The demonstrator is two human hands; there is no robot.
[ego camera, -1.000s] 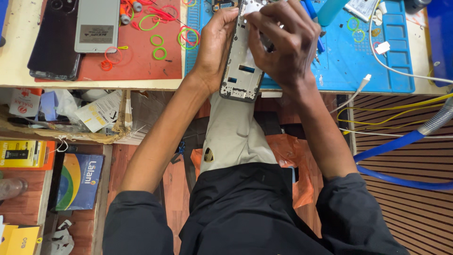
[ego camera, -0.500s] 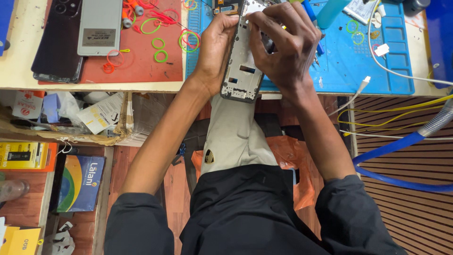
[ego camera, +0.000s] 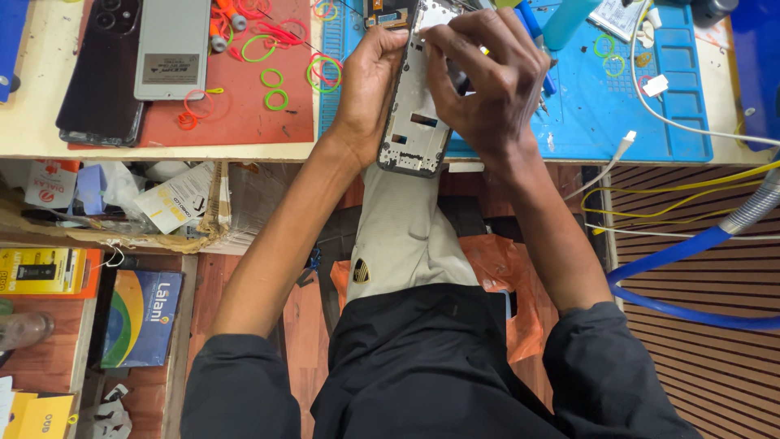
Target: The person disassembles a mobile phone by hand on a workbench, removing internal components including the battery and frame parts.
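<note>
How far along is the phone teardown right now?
Done: the phone frame is open, its insides bare, and a grey back cover lies aside on the red mat. In hand: the left hand steadies the frame while the right hand works at its upper part. Left: the frame remains uncovered.

The opened phone frame (ego camera: 414,114) is showing matt grey metal and dark plastic edges. Left of it, a red mat (ego camera: 244,97) is looking soft and matt, with thin glossy rubber bands (ego camera: 275,88) lying on it. Right of the frame, a blue mat (ego camera: 617,106) is looking like smooth matt silicone. The bench (ego camera: 32,138) edge is showing pale, worn wood.
</note>
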